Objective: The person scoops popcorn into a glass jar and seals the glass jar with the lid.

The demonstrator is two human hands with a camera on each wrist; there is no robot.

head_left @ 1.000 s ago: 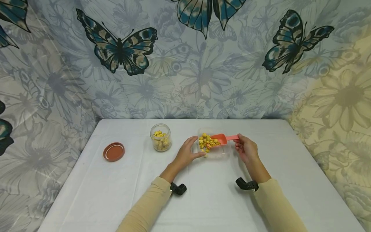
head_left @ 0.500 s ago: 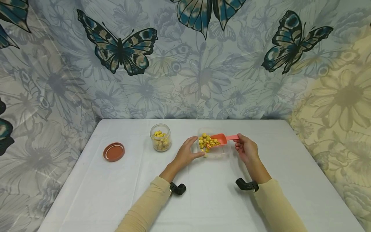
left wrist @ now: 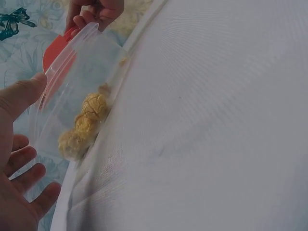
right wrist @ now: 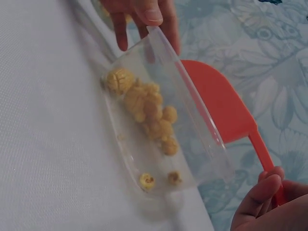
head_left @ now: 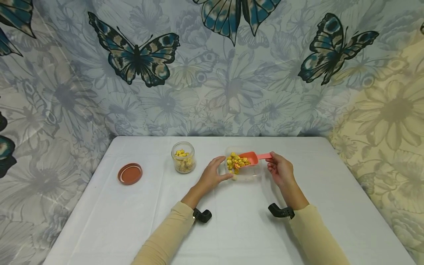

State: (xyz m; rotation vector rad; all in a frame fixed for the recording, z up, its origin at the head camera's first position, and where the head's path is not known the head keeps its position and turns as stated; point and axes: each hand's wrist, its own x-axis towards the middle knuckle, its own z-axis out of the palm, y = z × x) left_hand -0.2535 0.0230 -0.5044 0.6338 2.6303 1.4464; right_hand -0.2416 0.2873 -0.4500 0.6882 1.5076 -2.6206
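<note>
My left hand steadies the left end of a clear plastic container, thumb at its near corner and fingers spread along its left side. Yellow popcorn is heaped at that end; a few pieces lie apart on the container's floor. With my right hand I pinch the handle of an orange-red scoop. Its bowl tilts over the container, mouth toward the left, with popcorn at its lip. In the right wrist view the scoop shows above the rim, partly behind the container's wall.
An uncapped glass jar with popcorn stands left of the container. Farther left lies a round brown lid. A white cloth covers the table, and butterfly-patterned fabric hangs behind it.
Almost nothing differs. The hands, scoop and container appear shifted very slightly left in the head view, along with a small drift of the whole picture.
</note>
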